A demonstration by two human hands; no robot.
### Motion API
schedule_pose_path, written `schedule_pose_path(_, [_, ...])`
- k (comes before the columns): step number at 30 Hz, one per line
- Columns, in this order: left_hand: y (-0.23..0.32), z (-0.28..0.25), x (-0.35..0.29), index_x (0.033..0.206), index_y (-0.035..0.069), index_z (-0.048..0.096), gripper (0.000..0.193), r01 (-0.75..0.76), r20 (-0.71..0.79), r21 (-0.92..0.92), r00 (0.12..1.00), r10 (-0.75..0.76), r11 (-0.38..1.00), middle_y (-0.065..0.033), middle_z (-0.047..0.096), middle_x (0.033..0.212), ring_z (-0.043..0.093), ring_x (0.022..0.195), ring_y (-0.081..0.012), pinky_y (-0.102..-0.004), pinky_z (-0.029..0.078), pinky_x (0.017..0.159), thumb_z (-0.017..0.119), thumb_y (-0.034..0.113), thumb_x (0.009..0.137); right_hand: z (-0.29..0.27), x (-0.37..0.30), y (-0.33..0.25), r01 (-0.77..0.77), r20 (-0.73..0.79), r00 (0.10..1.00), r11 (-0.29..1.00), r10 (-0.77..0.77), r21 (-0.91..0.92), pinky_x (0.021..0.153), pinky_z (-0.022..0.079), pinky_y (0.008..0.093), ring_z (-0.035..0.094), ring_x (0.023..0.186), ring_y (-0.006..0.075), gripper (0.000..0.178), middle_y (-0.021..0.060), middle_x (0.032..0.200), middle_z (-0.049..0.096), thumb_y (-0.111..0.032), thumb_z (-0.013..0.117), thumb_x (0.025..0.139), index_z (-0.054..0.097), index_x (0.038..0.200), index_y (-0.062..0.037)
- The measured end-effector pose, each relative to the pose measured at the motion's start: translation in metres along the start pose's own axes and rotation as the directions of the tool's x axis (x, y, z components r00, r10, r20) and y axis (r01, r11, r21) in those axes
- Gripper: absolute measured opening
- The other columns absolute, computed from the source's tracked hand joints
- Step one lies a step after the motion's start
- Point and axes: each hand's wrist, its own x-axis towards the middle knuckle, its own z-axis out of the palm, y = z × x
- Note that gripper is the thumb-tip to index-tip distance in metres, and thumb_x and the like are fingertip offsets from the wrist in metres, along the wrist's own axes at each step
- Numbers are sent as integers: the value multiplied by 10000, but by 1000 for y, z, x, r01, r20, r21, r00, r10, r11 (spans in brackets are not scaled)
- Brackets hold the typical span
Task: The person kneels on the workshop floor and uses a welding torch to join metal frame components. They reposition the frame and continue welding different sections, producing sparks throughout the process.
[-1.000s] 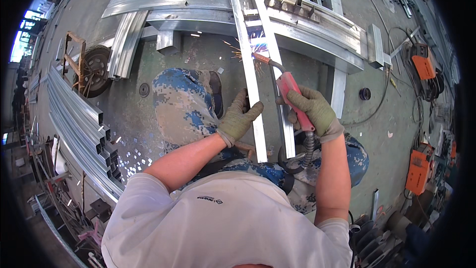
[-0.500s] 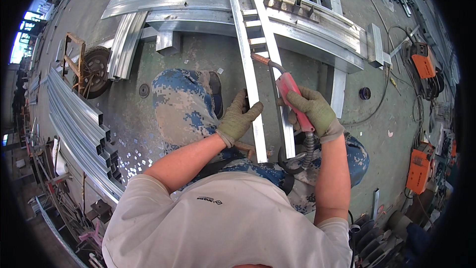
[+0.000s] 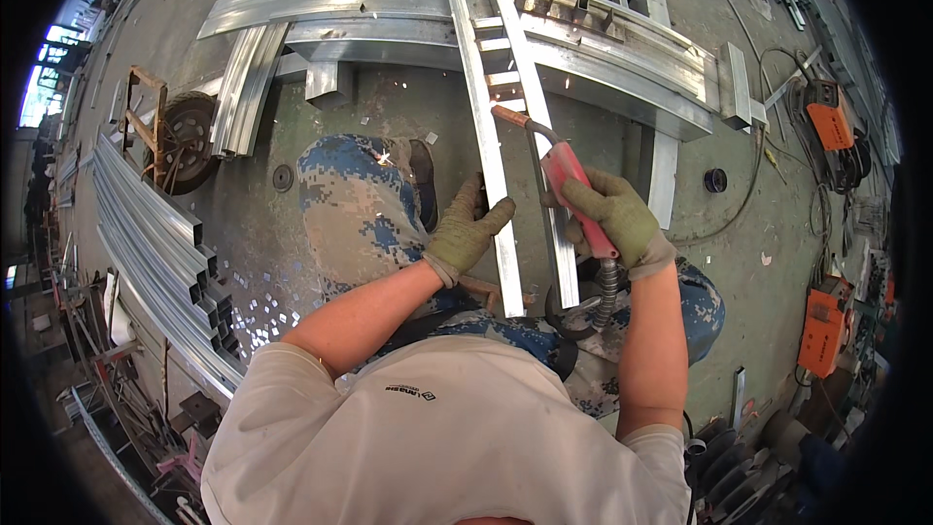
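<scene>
- My left hand (image 3: pixel 465 238), in a green glove, is clamped on the left rail (image 3: pixel 493 160) of a ladder-like metal frame: the thumb lies over the rail, the other fingers go around its left side, and their tips are partly hidden.
- My right hand (image 3: pixel 622 219), gloved also, has its fingers closed around the pink-red handle of a welding torch (image 3: pixel 567 170).
- Whether these right fingers also touch the right rail (image 3: pixel 526 63), just beside them, I cannot tell.
- The torch points from my right fingers forward and to the left; its copper-coloured nozzle (image 3: pixel 509 116) is between the two rails, close to the left one.
- Just beyond this nozzle, short cross pieces (image 3: pixel 502 79) join the rails.
- A ribbed black hose (image 3: pixel 604 294) leaves the handle below my right fingers, toward my lap.
- The near ends of both rails come past my fingers toward me; farther ahead of the fingers, the rails lie across wide steel beams (image 3: pixel 379 31).
- To the left of my left fingers is my knee in camouflage trousers (image 3: pixel 352 199), with a small bright spark (image 3: pixel 384 157) in front of the cloth.
- Well apart, farther left, are stacked square tubes (image 3: pixel 146 224) and a wheel (image 3: pixel 190 141).
- To the right of my right fingers, a dark spool (image 3: pixel 715 180) lies on the floor; farther right there are two orange welding machines (image 3: pixel 829 122).
</scene>
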Motion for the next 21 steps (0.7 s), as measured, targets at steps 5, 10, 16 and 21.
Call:
schedule_pose_path(5, [-3,-1,0,1519,-14,449,639,0,-18,32,1000,0,1000,-152,683,1273,653,1123,-192,-340,539,955,723,267,1016,-4,1,7,-25,-6,1000,999,25,37,564,518,280,633,671,113,530,99,1065,739,-356,709,1010,617,1379,14])
schedule_pose_path(10, [-5,1,1,1535,18,468,617,-48,-19,-1,999,48,999,-88,707,1199,657,1042,-127,-294,535,898,729,227,1016,-1,2,6,13,5,1000,999,-13,46,573,521,274,636,680,113,528,90,1051,739,-361,708,1011,620,1371,15])
schedule_pose_path(16, [3,2,-2,1524,11,448,606,4,-1,-16,1000,-4,1000,-143,680,1286,650,1135,-186,-330,540,960,712,239,1028,-2,2,7,13,-4,1000,1000,-13,25,576,525,272,636,678,113,535,88,1046,741,-369,716,1007,624,1364,18])
schedule_pose_path(21, [2,0,0,1535,3,430,629,31,7,-8,999,-31,999,-147,670,1309,642,1152,-189,-330,538,963,715,236,1026,-3,-1,7,-10,-4,1000,999,10,40,572,528,277,641,667,118,542,95,1048,746,-361,725,1007,618,1387,11])
